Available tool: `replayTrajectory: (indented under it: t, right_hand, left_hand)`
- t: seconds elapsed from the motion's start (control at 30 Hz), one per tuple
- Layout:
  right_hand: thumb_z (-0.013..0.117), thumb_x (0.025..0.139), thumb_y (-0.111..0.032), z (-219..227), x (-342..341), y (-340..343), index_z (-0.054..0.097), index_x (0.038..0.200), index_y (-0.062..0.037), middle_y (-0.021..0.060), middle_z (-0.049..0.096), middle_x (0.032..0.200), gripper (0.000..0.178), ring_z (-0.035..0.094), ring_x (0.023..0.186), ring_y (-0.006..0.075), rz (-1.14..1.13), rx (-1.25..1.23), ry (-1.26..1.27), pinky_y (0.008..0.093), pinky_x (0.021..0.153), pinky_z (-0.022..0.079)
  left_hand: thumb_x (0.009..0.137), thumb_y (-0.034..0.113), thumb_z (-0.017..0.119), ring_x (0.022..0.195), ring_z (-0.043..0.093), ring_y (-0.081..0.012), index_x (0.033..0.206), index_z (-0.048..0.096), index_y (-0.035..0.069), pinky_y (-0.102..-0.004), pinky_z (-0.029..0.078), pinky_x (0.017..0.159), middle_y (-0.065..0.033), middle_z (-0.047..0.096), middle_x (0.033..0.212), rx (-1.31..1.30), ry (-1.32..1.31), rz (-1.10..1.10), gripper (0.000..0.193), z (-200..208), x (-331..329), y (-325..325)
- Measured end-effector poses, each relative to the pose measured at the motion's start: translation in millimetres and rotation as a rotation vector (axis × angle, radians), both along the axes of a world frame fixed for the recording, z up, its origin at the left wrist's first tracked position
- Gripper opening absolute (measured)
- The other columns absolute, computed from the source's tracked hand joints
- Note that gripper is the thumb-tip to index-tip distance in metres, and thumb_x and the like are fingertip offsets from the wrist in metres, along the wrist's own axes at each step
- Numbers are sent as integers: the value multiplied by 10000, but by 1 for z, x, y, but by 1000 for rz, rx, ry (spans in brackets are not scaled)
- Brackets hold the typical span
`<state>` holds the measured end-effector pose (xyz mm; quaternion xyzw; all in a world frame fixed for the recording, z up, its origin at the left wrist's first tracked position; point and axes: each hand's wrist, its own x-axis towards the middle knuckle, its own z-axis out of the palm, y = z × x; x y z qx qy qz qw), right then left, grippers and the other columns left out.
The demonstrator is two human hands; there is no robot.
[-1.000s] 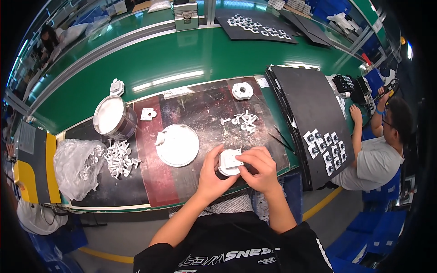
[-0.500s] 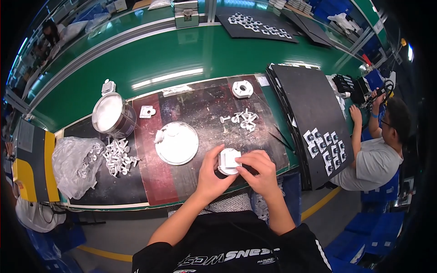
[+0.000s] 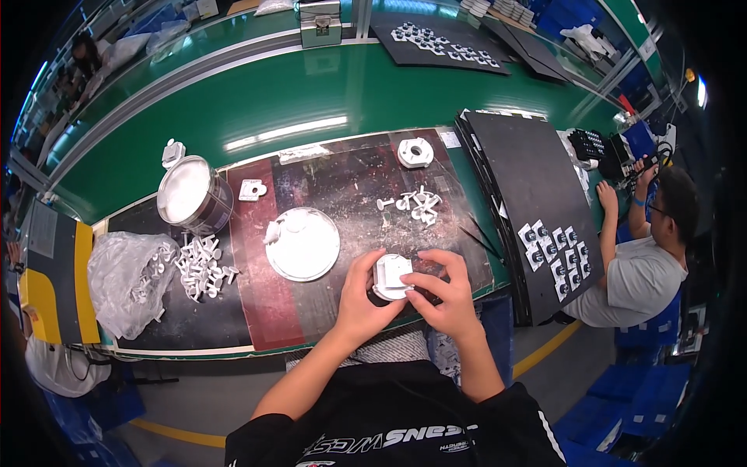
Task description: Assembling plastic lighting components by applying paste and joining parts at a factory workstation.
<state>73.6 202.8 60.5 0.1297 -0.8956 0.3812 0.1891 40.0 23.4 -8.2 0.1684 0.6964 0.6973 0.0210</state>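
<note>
I see the white, round-based plastic part (image 3: 393, 269) over the dark mat (image 3: 342, 175), block side up, long axis unclear. The left hand (image 3: 362, 300) grips it; the right hand (image 3: 449, 300) touches its edge, whether pinching I can't tell. A white round disc (image 3: 307, 253) lies left, white flat-headed pegs (image 3: 424, 207) beyond, stacked black boards (image 3: 521, 171) right.

Light (image 3: 286, 134) gleams on a green worktop (image 3: 350, 93) above grey floor (image 3: 206, 397)

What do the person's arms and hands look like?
The left hand and right hand are bare, with no gloves and no watch showing. Both forearms are uncovered below short black sleeves. A white stripe marks the right sleeve.
</note>
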Motion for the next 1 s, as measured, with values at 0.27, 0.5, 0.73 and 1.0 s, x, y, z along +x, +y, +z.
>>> replayTrajectory:
  t: [0.27,0.5,0.73,1.0]
  right_hand:
    - [812,788,-115,-4,0,4,757,1130,-109,123,643,1253,347,624,1130,319,-18,-87,6,410,934,514]
    - [728,886,-65,-18,-58,35,699,1130,-30,124,693,1050,248,661,1001,286,-282,-68,-25,381,891,519]
    - [810,822,-189,-39,-95,42,714,1127,-93,91,680,1013,334,633,971,322,-305,250,14,442,866,495]
    - [802,834,-151,-21,-93,27,717,1038,-73,85,671,981,234,639,915,293,-232,234,149,421,805,496]
  left_hand:
    - [737,70,916,1241,624,-287,1453,463,39,-387,562,1002,-168,516,1387,46,32,13,847,-2,0,2]
    - [732,91,931,1248,622,-259,1450,457,39,-395,524,1046,-153,567,1377,-141,145,22,862,7,0,-4]
    - [742,114,911,1299,575,-364,1368,553,87,-445,473,1087,-194,565,1388,-213,282,47,722,11,0,-3]
    - [767,102,880,1263,569,-421,1351,556,105,-470,471,1073,-212,531,1389,-204,253,44,667,6,1,-3]
